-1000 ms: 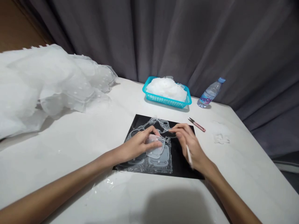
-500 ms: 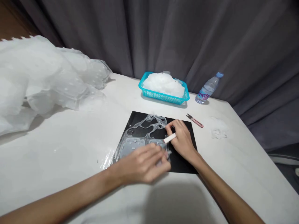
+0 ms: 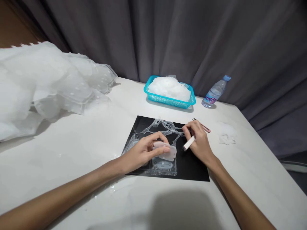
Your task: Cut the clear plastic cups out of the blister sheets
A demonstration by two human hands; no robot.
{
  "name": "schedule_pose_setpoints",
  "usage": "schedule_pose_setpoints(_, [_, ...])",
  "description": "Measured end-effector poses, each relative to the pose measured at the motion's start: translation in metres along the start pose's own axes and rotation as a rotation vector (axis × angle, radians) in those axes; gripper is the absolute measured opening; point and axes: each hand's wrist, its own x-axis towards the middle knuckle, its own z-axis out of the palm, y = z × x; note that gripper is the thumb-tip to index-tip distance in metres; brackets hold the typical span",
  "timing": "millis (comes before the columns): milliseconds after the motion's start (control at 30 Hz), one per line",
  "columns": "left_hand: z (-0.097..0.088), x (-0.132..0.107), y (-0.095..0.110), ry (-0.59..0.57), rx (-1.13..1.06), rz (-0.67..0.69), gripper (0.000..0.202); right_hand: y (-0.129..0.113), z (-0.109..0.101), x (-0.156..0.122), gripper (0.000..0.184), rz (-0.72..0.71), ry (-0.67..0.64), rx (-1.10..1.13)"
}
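My left hand [image 3: 150, 148] pinches a small translucent whitish plastic piece [image 3: 170, 154] between thumb and fingers, above a black mat [image 3: 189, 169]. Under it lies clear moulded plastic [image 3: 163, 165] with rounded panels and a looping, cut-out frame [image 3: 165, 126]. My right hand [image 3: 198, 137] is closed around a short white stick-shaped tool [image 3: 189, 143], which points down and left; its exact kind I cannot tell. That hand's thumb and fingertip meet at a thin strand of the clear frame. Pink-handled thread snips [image 3: 205, 128] lie just behind the right hand, partly hidden by it.
A turquoise basket [image 3: 168, 99] heaped with white material stands at the back. Right of it is a water bottle [image 3: 215, 92]. Thin whitish scraps [image 3: 226, 138] lie at the right. Large translucent bags [image 3: 55, 76] cover the left rear of the white table [image 3: 72, 153].
My left hand has turned and lifted a plastic piece into view. My right hand has shifted right, drawing a frame strand along and partly covering the snips. The view has moved slightly.
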Motion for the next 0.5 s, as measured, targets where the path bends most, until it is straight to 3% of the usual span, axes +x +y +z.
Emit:
schedule_pose_setpoints(100, [-0.003,0.001,0.0,0.027,0.002,0.021,0.026,-0.008,-0.006,-0.003,0.012,-0.047,-0.297,0.03])
schedule_pose_setpoints(167, [-0.005,0.003,0.002,0.053,0.008,0.015,0.027,-0.01,-0.007,-0.004,0.009,-0.071,-0.398,-0.003])
schedule_pose_setpoints(333, [-0.009,0.005,0.006,0.097,0.033,-0.009,0.029,0.001,-0.006,-0.005,0.016,-0.154,-0.434,-0.109])
schedule_pose_setpoints(500, [-0.009,0.007,0.003,0.115,-0.122,-0.099,0.033,0.022,-0.001,-0.005,0.016,-0.247,-0.32,-0.296])
